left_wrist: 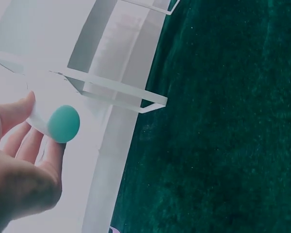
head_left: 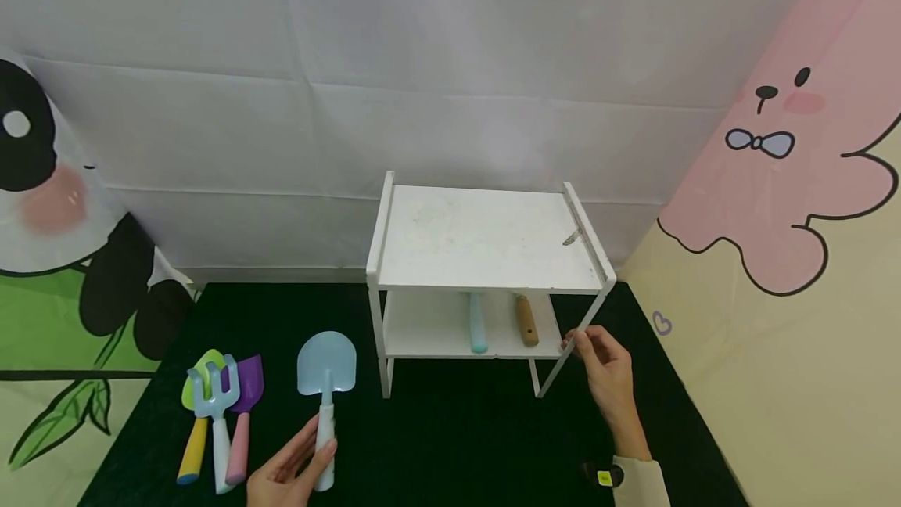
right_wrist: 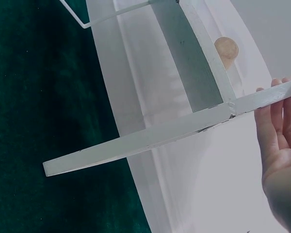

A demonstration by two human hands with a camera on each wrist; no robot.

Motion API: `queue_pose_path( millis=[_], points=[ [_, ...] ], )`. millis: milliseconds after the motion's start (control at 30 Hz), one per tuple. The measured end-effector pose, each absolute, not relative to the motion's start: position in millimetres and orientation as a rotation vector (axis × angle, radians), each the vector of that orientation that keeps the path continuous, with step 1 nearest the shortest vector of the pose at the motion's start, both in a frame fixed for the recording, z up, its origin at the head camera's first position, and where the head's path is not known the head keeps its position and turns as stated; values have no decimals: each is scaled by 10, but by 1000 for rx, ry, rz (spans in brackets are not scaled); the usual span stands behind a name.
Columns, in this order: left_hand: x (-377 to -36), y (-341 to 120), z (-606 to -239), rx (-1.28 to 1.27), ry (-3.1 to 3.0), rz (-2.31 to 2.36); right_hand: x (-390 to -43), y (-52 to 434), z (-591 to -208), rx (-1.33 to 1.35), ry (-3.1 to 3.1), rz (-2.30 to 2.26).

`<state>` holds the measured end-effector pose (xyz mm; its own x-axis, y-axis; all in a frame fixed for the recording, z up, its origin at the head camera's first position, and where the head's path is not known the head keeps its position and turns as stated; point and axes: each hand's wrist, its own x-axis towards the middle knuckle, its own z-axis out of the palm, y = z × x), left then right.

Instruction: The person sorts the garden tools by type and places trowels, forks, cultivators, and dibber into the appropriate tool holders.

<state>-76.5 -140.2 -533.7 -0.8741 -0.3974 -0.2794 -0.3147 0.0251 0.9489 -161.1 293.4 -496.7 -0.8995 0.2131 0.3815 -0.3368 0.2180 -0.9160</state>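
Nearest us, our left hand [head_left: 288,472] curls thumb and fingers round the white handle of the blue shovel [head_left: 326,382], which lies on the dark cloth [head_left: 450,444] with its blade pointing away from us toward the rack. Just left of it lie three more toy tools in a bunch: a blue fork [head_left: 214,405], a purple spade [head_left: 245,405] and a green one [head_left: 193,421]. Further out on the right, our right hand [head_left: 605,378] reaches the front right leg of the white rack [head_left: 486,241], fingers nearly straight and close together, their tips touching the frame. On the rack's lower shelf lie a blue handle [head_left: 478,323] and a wooden handle [head_left: 526,321], side by side.
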Motion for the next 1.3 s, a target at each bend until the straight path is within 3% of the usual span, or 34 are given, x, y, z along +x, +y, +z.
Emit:
queue_pose_path(
  millis=[567, 1300],
  points=[
    [-664, -1196, -5112, 632, -2254, -2090, -1623, 2943, -4968, 136, -2060, 1739],
    [-621, -835, -4772, 266, -2162, -2307, -1652, 2949, -4990, 163, -2043, 1720]
  ],
)
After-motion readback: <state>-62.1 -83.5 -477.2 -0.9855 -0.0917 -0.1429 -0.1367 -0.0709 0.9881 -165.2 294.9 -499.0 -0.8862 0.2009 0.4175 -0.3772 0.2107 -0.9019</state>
